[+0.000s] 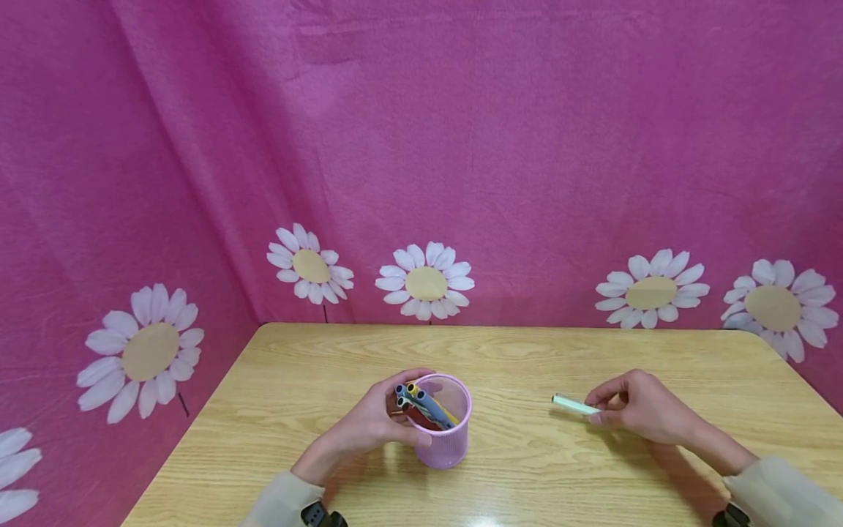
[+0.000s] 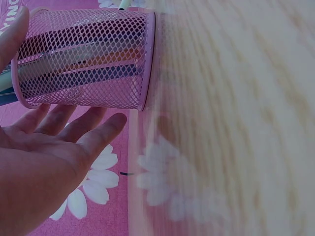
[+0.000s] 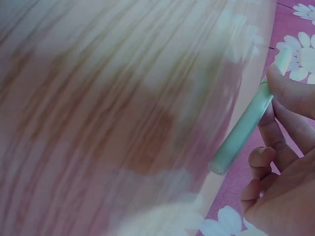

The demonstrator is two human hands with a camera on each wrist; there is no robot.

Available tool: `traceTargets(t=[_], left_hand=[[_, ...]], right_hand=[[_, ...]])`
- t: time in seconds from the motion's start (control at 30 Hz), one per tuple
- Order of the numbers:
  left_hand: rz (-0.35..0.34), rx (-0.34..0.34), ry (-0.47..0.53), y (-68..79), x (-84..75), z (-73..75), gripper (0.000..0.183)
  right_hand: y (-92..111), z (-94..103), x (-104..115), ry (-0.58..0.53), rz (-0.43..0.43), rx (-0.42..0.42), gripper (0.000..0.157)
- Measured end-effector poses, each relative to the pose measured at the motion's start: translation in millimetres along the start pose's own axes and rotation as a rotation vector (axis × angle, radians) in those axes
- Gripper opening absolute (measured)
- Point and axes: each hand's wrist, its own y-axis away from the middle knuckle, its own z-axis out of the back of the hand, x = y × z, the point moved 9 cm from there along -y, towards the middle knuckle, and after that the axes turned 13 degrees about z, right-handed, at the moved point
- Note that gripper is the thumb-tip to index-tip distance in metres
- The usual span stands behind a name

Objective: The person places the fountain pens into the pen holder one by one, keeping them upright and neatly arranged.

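Observation:
A pink mesh pen cup [image 1: 443, 446] stands upright on the table, with several markers [image 1: 428, 406] leaning inside it towards its left rim. My left hand [image 1: 378, 421] holds the cup from its left side, the thumb in front and the fingers behind. In the left wrist view the mesh wall [image 2: 88, 59] lies between that thumb and the fingers [image 2: 93, 130]. Well to the right of the cup, my right hand [image 1: 648, 410] pinches a pale green marker [image 1: 573, 404] between thumb and fingers. That marker [image 3: 246, 130] is held just above the wood, its far end pointing towards the cup.
The light wooden table [image 1: 514, 359] has its back edge against a pink cloth [image 1: 494, 168] printed with white daisies. More of the cloth hangs along the left side. A stretch of bare wood separates the two hands.

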Motion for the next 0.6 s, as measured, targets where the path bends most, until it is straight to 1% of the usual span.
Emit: traceTargets(t=[0.1, 0.23, 0.4, 0.6], left_hand=[[0.007, -0.010, -0.015, -0.4, -0.4, 0.8, 0.084], [0.019, -0.014, -0.010, -0.4, 0.5, 1.4, 0.086], [0.022, -0.011, -0.017, -0.8, 0.7, 1.5, 0.086], [0.011, -0.006, -0.014, -0.1, 0.3, 0.6, 0.085]], right_hand=[[-1.5, 0.7, 5.9, 0.021, 0.018, -0.007, 0.014], [-3.3, 1.0, 11.7, 0.031, 0.020, -0.014, 0.015], [-3.4, 0.5, 16.1, 0.011, -0.001, -0.013, 0.015], [-4.3, 1.6, 19.6, 0.017, -0.024, -0.019, 0.014]])
